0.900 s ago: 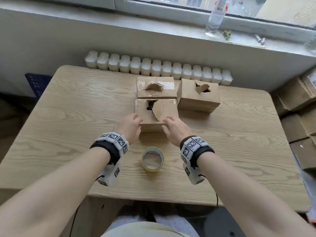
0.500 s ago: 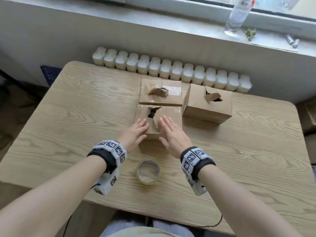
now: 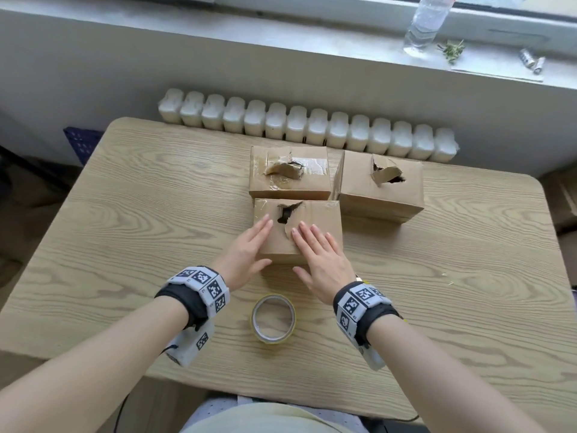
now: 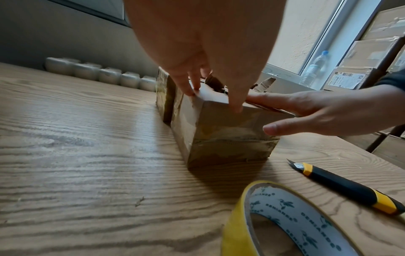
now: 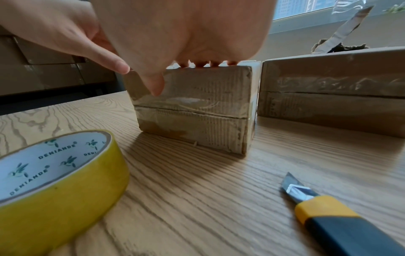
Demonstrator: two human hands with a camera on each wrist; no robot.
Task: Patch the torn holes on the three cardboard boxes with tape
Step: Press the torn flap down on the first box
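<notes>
Three brown cardboard boxes stand mid-table. The near box point(image 3: 315, 220) has a dark torn hole point(image 3: 285, 212) in its top. My left hand point(image 3: 262, 242) lies flat on that top, left of the hole, fingers straight. On the right my right hand point(image 3: 307, 250) presses the torn flap down with straight fingers. The back-left box point(image 3: 281, 185) and the right box point(image 3: 374, 195) each have a torn flap sticking up. A yellow tape roll point(image 3: 273, 317) lies flat between my wrists. Beside it lies a yellow-and-black utility knife point(image 5: 342, 216), blade out, hidden under my right wrist in the head view.
The wooden table point(image 3: 125, 245) has bare room left and right of the boxes. A white radiator point(image 3: 307, 126) runs behind it. A plastic bottle point(image 3: 424, 23) stands on the windowsill. Stacked cardboard boxes point(image 4: 372, 57) fill the right side of the room.
Both hands have slid from the near box's front edge up onto its top, and the fingers have straightened. The torn flap lies flatter now.
</notes>
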